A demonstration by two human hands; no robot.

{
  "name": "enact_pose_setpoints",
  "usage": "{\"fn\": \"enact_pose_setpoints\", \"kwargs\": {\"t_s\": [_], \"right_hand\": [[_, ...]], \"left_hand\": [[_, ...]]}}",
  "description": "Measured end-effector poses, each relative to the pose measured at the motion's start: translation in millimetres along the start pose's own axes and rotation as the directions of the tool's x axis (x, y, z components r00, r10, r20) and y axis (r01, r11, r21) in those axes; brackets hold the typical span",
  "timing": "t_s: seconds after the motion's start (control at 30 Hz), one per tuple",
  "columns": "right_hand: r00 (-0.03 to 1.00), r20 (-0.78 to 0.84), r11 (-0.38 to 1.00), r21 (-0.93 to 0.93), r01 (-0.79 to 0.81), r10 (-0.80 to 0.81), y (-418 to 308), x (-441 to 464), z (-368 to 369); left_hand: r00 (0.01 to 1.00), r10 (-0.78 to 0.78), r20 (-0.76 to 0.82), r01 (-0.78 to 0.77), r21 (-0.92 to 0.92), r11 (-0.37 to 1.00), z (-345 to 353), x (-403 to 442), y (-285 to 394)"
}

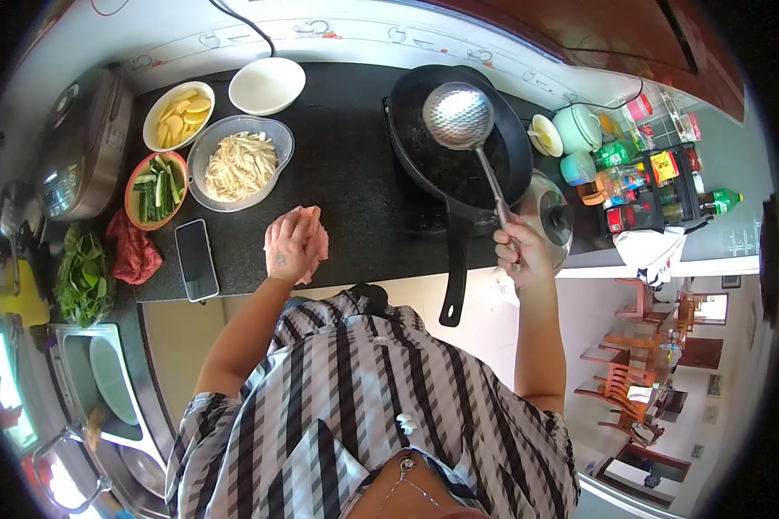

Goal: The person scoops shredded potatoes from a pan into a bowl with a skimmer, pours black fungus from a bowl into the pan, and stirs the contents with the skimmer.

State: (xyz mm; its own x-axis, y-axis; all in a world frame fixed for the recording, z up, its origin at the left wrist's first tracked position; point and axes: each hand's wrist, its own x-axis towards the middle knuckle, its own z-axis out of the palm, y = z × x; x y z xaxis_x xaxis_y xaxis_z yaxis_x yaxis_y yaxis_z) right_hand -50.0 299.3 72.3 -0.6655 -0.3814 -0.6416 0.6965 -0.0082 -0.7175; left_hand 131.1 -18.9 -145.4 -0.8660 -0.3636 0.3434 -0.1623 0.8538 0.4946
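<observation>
My right hand (524, 251) is closed round the handle of a metal ladle (457, 115), whose round, dimpled head is over the black wok (515, 156). The wok's long handle points toward me. On the dark counter, my left hand (289, 246) presses on a pink cloth (318, 244); its fingers are bent over the fabric. Behind it, a clear bowl (284, 143) holds pale shredded strips. A black phone (197, 259) lies to the left of the cloth.
Left are a bowl of yellow slices (151, 130), a bowl of green pieces (131, 208), leafy greens (85, 277), a red cloth (132, 248) and a rice cooker (91, 147). An empty white bowl (267, 86) stands behind. Right are a glass lid (545, 216) and several bottles (619, 182).
</observation>
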Motion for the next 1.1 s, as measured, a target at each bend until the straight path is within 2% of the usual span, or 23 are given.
{"fn": "enact_pose_setpoints", "kwargs": {"t_s": [0.1, 0.17, 0.2, 0.33, 0.43, 0.57, 0.63, 0.77, 0.93, 1.1], "right_hand": [[0.975, -0.134, 0.972, -0.176, 0.155, -0.179, -12.7, -6.7, -9.4], [0.914, -0.253, 0.917, -0.329, 0.226, -0.316, -16.3, -2.7, -14.7], [0.900, -0.232, 0.885, -0.383, 0.265, -0.369, -17.9, 1.8, -27.5], [0.868, -0.256, 0.810, -0.535, 0.240, -0.426, -19.8, 1.2, -51.5], [0.861, -0.320, 0.838, -0.509, 0.195, -0.395, -9.5, -8.8, -54.0], [0.899, -0.344, 0.924, -0.354, 0.145, -0.272, 7.4, -26.8, -38.5], [0.937, -0.261, 0.934, -0.328, 0.140, -0.232, 13.9, -32.3, -38.6], [0.954, -0.247, 0.963, -0.250, 0.104, -0.167, 20.4, -42.8, -28.1], [0.949, -0.202, 0.951, -0.241, 0.193, -0.244, 27.8, -54.3, 3.8], [0.982, -0.162, 0.986, -0.150, 0.073, -0.097, 33.7, -45.5, 16.7]], "left_hand": [[1.000, 0.002, 0.006, -0.002, 0.002, 1.000, 0.3, 1.1, 4.2], [1.000, 0.005, 0.010, -0.005, -0.015, 1.000, 2.6, 0.7, 3.0], [1.000, 0.002, 0.010, -0.002, -0.013, 1.000, 1.9, 0.9, 4.3], [1.000, 0.001, 0.013, -0.001, -0.016, 1.000, 0.9, 1.0, 5.1], [1.000, 0.001, 0.005, -0.001, 0.008, 1.000, 2.9, 1.2, 3.9], [0.999, 0.033, 0.026, -0.032, -0.032, 0.999, 4.4, 0.7, -4.7], [1.000, 0.026, -0.001, -0.026, -0.014, 1.000, 10.1, -2.5, -9.3], [1.000, 0.002, 0.020, -0.001, -0.018, 1.000, 5.9, -2.2, -6.3], [1.000, 0.014, 0.014, -0.013, -0.035, 0.999, 4.9, -3.4, -9.5], [1.000, -0.006, 0.005, 0.007, -0.047, 0.999, 6.3, 1.6, -2.9]]}}
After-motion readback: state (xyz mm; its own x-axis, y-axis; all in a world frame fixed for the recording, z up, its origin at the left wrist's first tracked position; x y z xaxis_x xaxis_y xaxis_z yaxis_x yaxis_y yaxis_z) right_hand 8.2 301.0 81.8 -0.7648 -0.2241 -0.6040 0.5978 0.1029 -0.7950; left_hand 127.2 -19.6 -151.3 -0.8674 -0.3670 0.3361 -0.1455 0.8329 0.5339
